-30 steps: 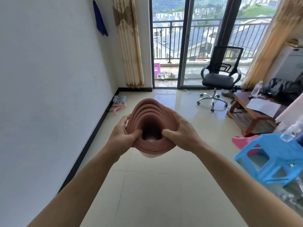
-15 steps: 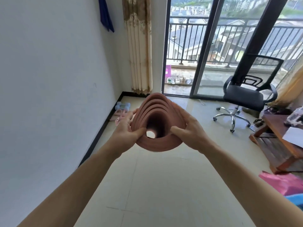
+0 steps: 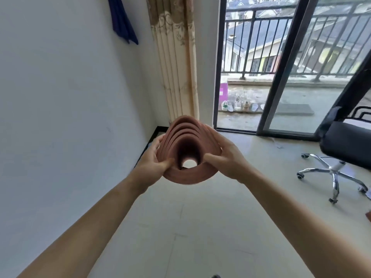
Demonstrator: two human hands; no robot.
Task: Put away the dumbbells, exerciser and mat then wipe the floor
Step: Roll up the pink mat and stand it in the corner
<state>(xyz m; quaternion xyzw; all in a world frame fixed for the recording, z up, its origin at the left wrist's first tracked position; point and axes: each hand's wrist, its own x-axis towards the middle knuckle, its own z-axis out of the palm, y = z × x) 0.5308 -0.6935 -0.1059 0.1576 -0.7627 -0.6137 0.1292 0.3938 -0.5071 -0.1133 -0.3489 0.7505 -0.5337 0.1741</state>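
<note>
I hold a rolled-up reddish-brown mat [image 3: 188, 175] end-on in front of me, so its spiral layers and hollow core face the camera. My left hand [image 3: 153, 164] grips the roll's left side with the thumb pressed on its near edge. My right hand [image 3: 224, 159] grips the right side the same way. The mat hangs in the air above the floor, near the room's left corner. The dumbbells and exerciser are hidden behind the mat and my hands.
A white wall [image 3: 70, 117] runs along the left with a blue cloth [image 3: 122, 21] hanging high up. A beige curtain [image 3: 176, 63] fills the corner beside the glass balcony door [image 3: 281, 67]. A black office chair [image 3: 345, 149] stands at the right on the pale tiled floor [image 3: 200, 227].
I have walked toward the corner by the curtain with the mat in both hands. The blue stool, table and pink item have left the view; the dumbbells are now hidden.
</note>
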